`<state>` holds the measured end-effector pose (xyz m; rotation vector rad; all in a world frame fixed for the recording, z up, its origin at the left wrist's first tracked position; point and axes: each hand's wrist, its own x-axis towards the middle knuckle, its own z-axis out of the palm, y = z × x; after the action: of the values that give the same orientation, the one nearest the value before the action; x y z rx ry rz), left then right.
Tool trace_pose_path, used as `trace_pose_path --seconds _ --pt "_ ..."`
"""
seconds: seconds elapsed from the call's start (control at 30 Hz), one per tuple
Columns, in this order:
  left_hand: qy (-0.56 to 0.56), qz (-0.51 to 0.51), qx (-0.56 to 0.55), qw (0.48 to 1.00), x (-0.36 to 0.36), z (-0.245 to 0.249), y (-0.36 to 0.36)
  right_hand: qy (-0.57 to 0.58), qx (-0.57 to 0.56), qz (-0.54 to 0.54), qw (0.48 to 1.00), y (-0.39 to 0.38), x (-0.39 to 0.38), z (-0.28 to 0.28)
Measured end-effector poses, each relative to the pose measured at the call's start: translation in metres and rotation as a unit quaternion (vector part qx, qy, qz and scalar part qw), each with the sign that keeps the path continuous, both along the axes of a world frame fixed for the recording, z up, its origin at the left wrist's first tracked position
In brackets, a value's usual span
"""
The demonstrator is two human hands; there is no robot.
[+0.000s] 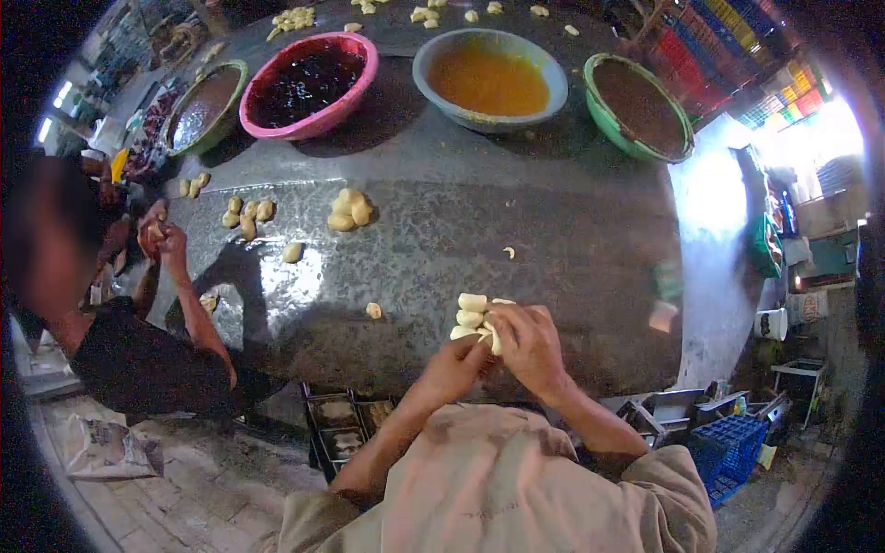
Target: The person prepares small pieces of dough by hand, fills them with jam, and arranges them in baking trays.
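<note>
Several pale dough pieces (469,318) are bunched on the dark tabletop close to its near edge. My right hand (527,341) curls over their right side, fingers bent around a piece. From the lower left, my left hand (458,362) closes on the front of the same bunch, its fingertips meeting those of the right. The hands partly hide the dough between them. To the left, a single dough piece (373,311) lies apart, and a small pile of dough pieces (349,210) sits farther up the table.
Along the far side stand a pink basin (367,81) of dark filling, a grey basin (420,69) of orange filling and two green basins (591,85) (241,76) of brown filling. A co-worker (147,359) handles dough at left. A blue crate (728,452) stands lower right.
</note>
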<state>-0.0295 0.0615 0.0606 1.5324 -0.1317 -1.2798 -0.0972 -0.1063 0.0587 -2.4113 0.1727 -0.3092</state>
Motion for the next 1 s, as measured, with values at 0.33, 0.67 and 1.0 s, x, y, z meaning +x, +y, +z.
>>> trace_pose_path --seconds 0.33,0.67,1.0 --pt "-0.185 0.054 0.069 0.979 0.006 -0.003 -0.072 0.311 0.436 0.038 0.844 -0.083 0.016 -0.028" --pt "0.107 0.282 -0.136 0.944 0.02 -0.027 -0.037 0.108 0.127 -0.049 0.985 -0.036 -0.041 -0.039" --pt "0.022 0.398 -0.144 0.906 0.008 -0.036 0.088 0.009 -0.045 -0.052 0.998 0.014 -0.067 -0.083"
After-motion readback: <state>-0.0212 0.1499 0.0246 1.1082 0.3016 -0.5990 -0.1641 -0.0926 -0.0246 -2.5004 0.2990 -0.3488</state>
